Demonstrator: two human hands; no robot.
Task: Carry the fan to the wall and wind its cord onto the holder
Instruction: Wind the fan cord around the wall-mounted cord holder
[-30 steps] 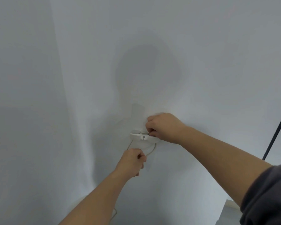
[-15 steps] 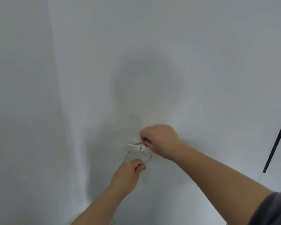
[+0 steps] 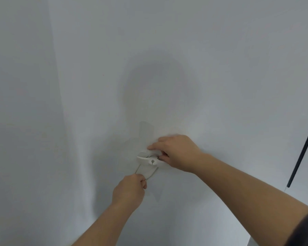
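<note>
A small white cord holder [image 3: 149,159] is fixed to the white wall [image 3: 167,59], a little below the middle of the view. A thin pale cord [image 3: 151,173] hangs from it in a loop. My left hand [image 3: 130,189] is just below the holder and pinches the bottom of that loop. My right hand [image 3: 178,152] is at the holder's right end, fingers curled around the cord there and over the holder's top. The fan itself is out of view.
The wall fills nearly the whole view, with a corner fold at the left [image 3: 55,86]. A thin black rod [image 3: 304,151] slants down the far right edge. My own shadow falls on the wall above the holder.
My left hand has stayed just under the holder on the cord loop. My right hand has shifted over the holder's top right. The camera tilted slightly, moving the holder in the view.
</note>
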